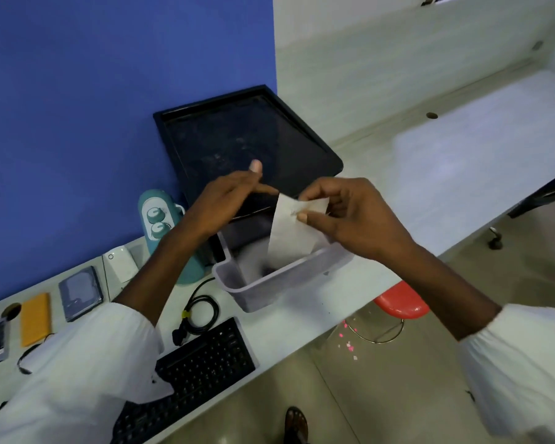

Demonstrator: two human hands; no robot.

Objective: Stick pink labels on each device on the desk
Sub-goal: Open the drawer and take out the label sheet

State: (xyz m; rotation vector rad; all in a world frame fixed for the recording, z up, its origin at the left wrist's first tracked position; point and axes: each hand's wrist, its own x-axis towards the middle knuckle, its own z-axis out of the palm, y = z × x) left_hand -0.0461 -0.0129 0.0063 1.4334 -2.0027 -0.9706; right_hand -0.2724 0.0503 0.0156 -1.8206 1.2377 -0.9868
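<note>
Along the left of the desk lie an orange case, a grey drive, a teal speaker and a black keyboard. My left hand hovers released, fingers spread, over the black monitor. My right hand pinches a white backing sheet above the grey bin; no pink label shows on it.

So the tub sits mid-bench, monitor right behind it against the wall, speaker just left, keyboard in front-left, coiled cable between keyboard and tub.
</note>
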